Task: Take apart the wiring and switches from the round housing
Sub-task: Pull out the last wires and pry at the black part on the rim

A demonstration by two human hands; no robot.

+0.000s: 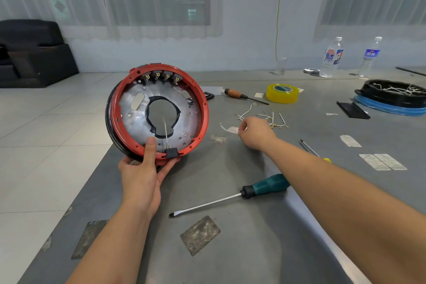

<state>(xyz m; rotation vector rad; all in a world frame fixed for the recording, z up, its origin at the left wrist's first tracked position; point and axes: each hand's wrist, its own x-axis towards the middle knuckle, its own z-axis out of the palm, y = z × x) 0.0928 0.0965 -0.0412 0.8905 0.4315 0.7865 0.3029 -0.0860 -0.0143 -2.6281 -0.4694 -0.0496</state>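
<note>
My left hand (143, 173) grips the bottom rim of the round housing (202, 108), a red ring with a grey metal plate inside, held tilted up on edge over the table's left corner. Several black switches (161, 75) sit along its top inner rim. A black connector (171, 152) with one thin white wire (166, 130) stands at the bottom rim beside my thumb. My right hand (254, 132) is over the table to the right, fingers curled, near a heap of loose white wires (267, 117). I cannot tell whether it pinches anything.
On the grey table lie a green-handled flat screwdriver (235, 196), a wooden-handled screwdriver (244, 95), yellow tape (282, 93), a thin tool (310, 148), paper labels (382, 161), a black tray of wires (391, 94), a glass (281, 65) and two bottles (332, 57).
</note>
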